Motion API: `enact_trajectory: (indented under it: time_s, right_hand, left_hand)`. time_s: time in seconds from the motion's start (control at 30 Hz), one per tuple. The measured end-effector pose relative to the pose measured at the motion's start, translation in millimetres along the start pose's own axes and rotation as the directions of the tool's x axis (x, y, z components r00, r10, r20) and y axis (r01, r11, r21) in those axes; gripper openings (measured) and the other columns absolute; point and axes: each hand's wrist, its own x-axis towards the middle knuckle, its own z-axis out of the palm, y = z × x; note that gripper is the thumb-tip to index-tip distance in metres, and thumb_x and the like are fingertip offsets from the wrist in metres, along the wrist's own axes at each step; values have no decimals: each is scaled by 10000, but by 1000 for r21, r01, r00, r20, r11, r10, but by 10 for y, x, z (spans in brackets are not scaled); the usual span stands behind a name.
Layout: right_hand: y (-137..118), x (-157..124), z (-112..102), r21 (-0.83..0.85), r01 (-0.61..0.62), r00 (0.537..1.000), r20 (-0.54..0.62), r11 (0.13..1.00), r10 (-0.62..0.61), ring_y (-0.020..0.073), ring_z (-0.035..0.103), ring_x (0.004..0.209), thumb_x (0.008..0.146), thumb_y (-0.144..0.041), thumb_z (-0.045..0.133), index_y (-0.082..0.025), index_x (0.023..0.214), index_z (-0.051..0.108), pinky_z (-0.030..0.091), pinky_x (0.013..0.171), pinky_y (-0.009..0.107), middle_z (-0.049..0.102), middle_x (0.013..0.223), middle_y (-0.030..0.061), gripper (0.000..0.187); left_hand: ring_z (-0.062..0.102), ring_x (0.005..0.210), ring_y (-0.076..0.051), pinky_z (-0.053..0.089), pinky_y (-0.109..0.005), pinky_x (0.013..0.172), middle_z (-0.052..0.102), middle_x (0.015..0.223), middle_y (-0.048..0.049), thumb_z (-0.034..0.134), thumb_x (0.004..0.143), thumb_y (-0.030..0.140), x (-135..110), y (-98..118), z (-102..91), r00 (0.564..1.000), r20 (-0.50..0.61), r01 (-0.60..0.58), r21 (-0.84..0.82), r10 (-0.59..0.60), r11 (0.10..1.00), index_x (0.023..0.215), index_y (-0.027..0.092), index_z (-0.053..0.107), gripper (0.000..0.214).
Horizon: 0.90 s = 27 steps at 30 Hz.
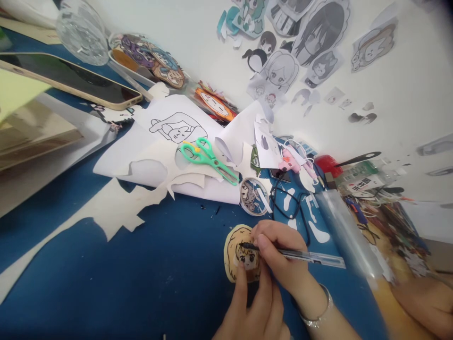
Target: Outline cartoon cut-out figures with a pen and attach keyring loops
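A small round paper cutout (231, 250) shows a drawn face with yellow hair and a dark outline. My left hand (256, 307) reaches up from below and grips its lower part, one fingertip pressed on the face. In my right hand (283, 245) is a clear-barrelled pen (304, 256), pinched by the fingers, its black tip at the drawn hair. That hand also rests against the cutout's right edge. Green-handled scissors (212, 163) lie on paper scraps beyond the hands. Just above my right hand is a roll of tape (254, 196).
White paper sheets (219, 189) and a cut scrap (116, 212) spread over the blue tabletop (159, 283). A phone (71, 80) lies at left. A black cord (299, 208) and a clear plastic roll (348, 231) are at right. Drawings (318, 33) hang on the wall. Another person's arm (424, 302) shows at lower right.
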Motion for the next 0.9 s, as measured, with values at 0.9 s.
enact_trajectory:
  time_s: [0.9]
  right_hand:
    - [14, -38, -15, 134, -4, 993, 116, 991, -12, 121, 454, 504, 842, -104, 462, -210, 612, 329, 438, 508, 264, 408, 530, -34, 286]
  left_hand:
    - [554, 996, -243, 367, -518, 899, 703, 945, 31, 423, 898, 237, -13, -14, 20, 1000, -17, -10, -19, 10, 1000, 727, 240, 597, 243]
